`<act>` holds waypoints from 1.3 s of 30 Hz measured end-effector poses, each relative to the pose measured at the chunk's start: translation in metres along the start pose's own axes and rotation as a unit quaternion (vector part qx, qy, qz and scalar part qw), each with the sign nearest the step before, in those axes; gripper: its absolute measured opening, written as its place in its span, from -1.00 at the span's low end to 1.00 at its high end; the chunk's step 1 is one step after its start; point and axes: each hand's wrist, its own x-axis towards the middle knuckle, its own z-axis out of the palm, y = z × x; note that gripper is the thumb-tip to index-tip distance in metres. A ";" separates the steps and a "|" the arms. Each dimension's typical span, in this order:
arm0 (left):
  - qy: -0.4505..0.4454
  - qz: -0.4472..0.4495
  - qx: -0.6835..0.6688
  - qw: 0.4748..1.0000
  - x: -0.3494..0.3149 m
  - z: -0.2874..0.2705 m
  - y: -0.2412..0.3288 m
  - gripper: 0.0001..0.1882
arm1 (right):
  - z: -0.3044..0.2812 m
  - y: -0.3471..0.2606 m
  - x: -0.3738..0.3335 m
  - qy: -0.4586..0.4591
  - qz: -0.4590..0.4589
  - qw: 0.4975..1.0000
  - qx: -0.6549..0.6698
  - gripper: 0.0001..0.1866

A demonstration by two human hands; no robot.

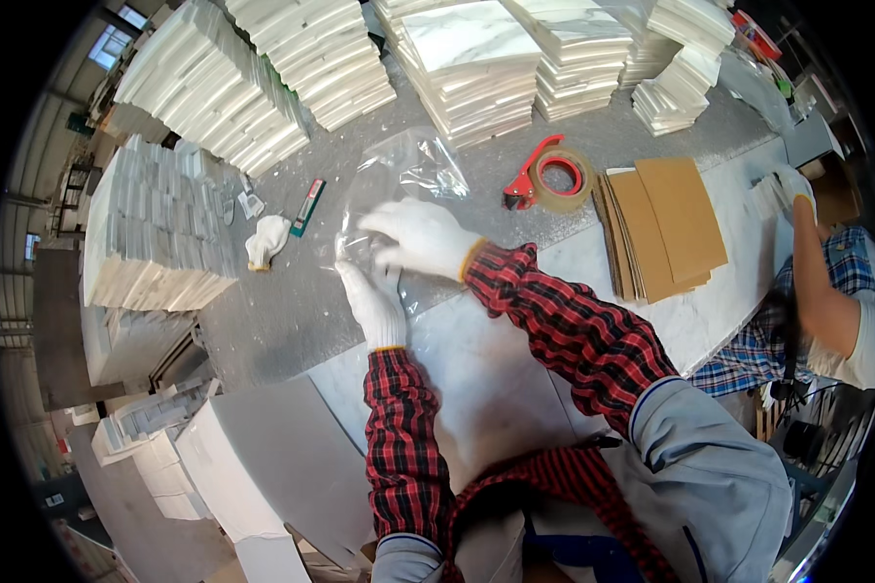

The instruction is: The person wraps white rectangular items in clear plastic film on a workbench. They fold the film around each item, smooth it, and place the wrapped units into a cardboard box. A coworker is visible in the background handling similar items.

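A clear, crinkled plastic bag (413, 165) lies on the grey tabletop in front of my hands. Thin white gloves cover both hands, and red-and-black plaid sleeves cover my forearms. My left hand (374, 306) points forward at the bag's near end, its fingers closed on the plastic film. Just above and to the right, my right hand (426, 236) reaches across the bag toward the left. Its fingers are apart, slightly blurred, and touch or hover over the film; which of these I cannot tell.
Tall stacks of marble-patterned tiles (472, 58) line the far side, with another stack (156, 228) at left. A red tape dispenser (549, 175), brown cardboard sheets (666, 228), a crumpled white glove (267, 241) and a green box cutter (307, 207) lie around. Another person's arm (822, 282) is at right.
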 end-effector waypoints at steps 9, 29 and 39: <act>-0.102 0.109 0.641 0.753 0.000 0.055 -0.002 -0.08 | -0.067 0.000 -0.043 0.225 -0.054 0.959 0.166 -0.79; -0.132 0.173 0.902 0.372 0.216 0.095 0.105 -0.48 | -0.069 -0.018 -0.301 -0.438 0.283 0.811 0.266 -0.66; -0.151 0.014 0.864 0.479 0.185 0.086 0.073 -0.31 | -0.057 -0.007 -0.296 -0.324 0.219 0.867 0.310 -0.78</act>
